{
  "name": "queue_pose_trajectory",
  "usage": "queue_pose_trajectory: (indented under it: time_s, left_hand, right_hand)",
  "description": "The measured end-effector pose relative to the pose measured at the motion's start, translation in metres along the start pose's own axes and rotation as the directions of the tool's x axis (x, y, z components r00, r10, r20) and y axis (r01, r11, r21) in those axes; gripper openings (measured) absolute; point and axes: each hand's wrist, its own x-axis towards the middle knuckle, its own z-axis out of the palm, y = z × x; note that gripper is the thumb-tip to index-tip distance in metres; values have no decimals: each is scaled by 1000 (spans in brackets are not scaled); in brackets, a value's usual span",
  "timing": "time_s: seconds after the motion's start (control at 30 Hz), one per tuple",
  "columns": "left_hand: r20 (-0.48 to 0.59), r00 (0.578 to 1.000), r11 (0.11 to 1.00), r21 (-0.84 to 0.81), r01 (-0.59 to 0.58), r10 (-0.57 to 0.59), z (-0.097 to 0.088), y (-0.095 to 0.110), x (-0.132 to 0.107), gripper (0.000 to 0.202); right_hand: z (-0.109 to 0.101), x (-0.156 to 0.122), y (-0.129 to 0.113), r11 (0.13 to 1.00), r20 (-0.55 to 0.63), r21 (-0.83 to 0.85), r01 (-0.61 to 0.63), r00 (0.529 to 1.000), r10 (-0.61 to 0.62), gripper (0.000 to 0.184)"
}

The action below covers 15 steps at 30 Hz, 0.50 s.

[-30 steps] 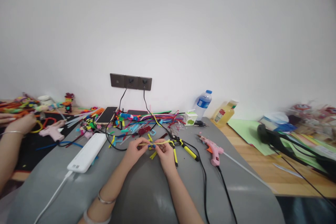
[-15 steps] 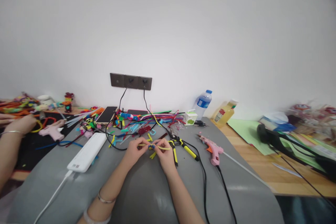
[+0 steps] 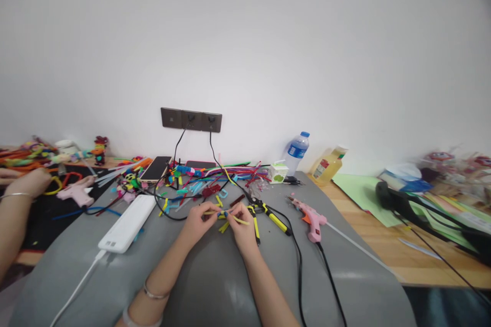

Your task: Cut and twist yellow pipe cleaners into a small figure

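My left hand (image 3: 198, 222) is closed in a pinch on a small blue-and-yellow pipe cleaner piece (image 3: 222, 214). Opposite it, the fingers of my right hand (image 3: 244, 227) pinch a yellow pipe cleaner (image 3: 241, 221), whose free end sticks out to the right past the fingertips. The fingertips hide part of the piece between the hands. Just beneath it, short yellow pipe cleaner bits (image 3: 223, 227) lie on the grey table (image 3: 215, 281). Yellow-and-black pliers (image 3: 276, 220) rest open beside my right hand.
A pink glue gun (image 3: 315, 222) with its cord lies right; a white power bank (image 3: 128, 225) lies left. Behind are a pipe cleaner pile (image 3: 233, 171), phone (image 3: 156, 168), small box (image 3: 278, 172) and bottle (image 3: 297, 152). At far left, another person's hand (image 3: 32, 184) works near scissors (image 3: 56, 185).
My right hand's fingers have shifted slightly right, away from the left, showing more of the blue-and-yellow piece. The yellow free end now slants downward more. My left hand stays nearly still.
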Motion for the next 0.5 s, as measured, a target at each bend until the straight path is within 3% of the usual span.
queue_pose_trajectory:
  time_s: [0.2,0.3,0.5]
  left_hand:
    - [-66,997,999,11,47,-46,-1,-8,1,15]
    - [-22,999,999,-11,38,-38,0,-7,1,14]
    - [23,999,999,-6,42,-42,1,0,0,13]
  right_hand:
    - [-2,2,1,990,-52,100,-97,993,103,21]
    - [-2,3,0,983,-2,137,-123,992,125,26]
    - [1,1,-3,983,87,33,-180,980,177,19]
